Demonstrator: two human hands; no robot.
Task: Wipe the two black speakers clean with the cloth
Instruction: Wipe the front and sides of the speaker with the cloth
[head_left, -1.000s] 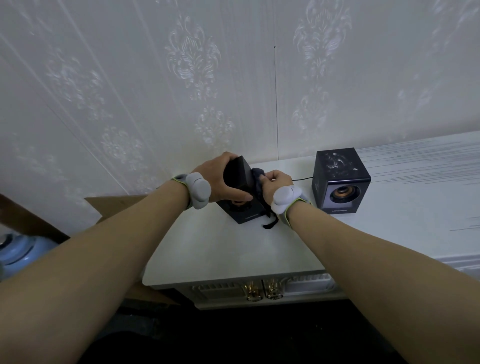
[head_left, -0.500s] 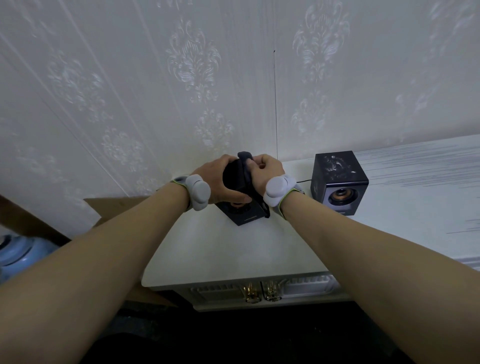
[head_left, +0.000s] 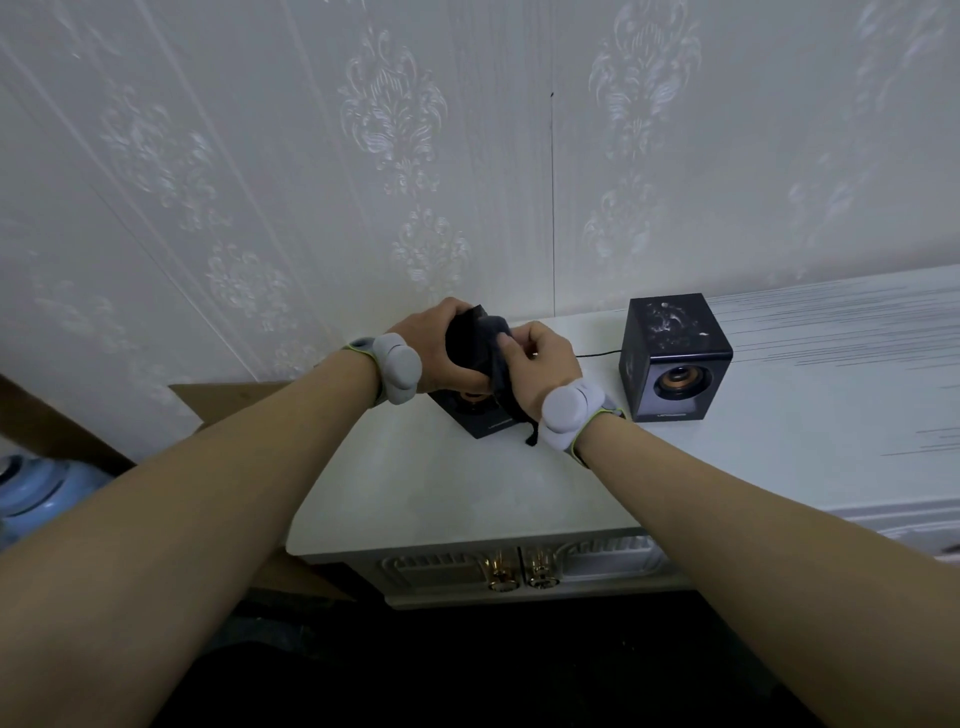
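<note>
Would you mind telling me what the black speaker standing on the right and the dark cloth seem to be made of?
The black cube-shaped speaker on the right looks like smooth plastic or laminated board with a slight sheen: its top reflects light and shows pale smudges. Its cone looks coppery, perhaps metallic. The dark grey cloth appears to be soft matte fabric, since it bunches and drapes under the right hand.

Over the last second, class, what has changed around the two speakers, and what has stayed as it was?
The right hand carried the cloth from the right side of the left speaker up over its top, then partway back down. The left hand kept gripping that speaker, tilted on the cabinet. The right speaker, its top smudged, did not move.
</note>
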